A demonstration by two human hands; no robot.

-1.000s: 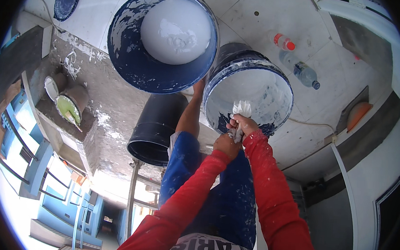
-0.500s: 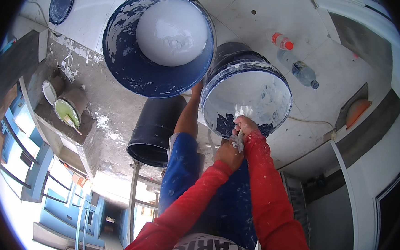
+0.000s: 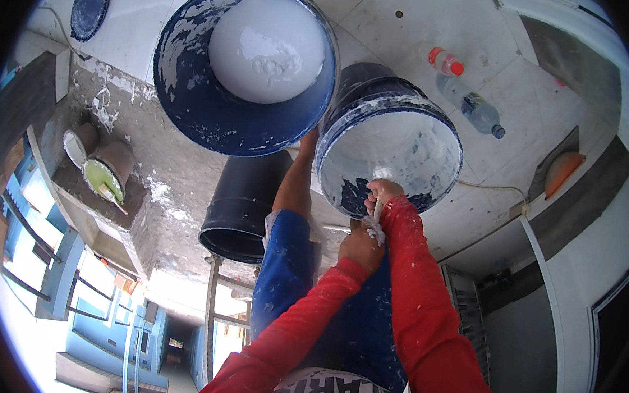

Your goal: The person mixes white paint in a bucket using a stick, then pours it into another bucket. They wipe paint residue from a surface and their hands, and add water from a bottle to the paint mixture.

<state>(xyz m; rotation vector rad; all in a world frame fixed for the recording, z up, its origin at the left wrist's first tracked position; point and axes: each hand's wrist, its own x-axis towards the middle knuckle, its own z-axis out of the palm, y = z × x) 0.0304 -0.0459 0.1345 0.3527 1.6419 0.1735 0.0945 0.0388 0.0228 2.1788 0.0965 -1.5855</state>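
Closed around a pale, crumpled, plastic-looking strip (image 3: 377, 212), my right hand (image 3: 387, 191) is at the near rim of a dark blue bucket (image 3: 435, 127) smeared white inside. The strip's shiny whitish end lies just past my fingers, over the bucket's mouth; its exact kind cannot be made out. Below it, my left hand (image 3: 361, 248) is also closed, with a crumpled whitish part of the strip at its knuckles. To the left stands a larger blue bucket (image 3: 221, 129) with thick white paint (image 3: 265, 53) in it.
A black bucket (image 3: 238, 206) lies by my left leg. Farther left are two small paint-crusted containers (image 3: 107, 173), one with green inside. A blue lid (image 3: 90, 8) lies far left. Two plastic bottles (image 3: 481, 114) lie on the tiles at right, and a thin cord (image 3: 491, 186) runs there.
My right hand has shifted slightly, covering more of the strip's shiny end, and a longer pale stretch shows between my hands. My left hand is slightly lower. The buckets look the same.
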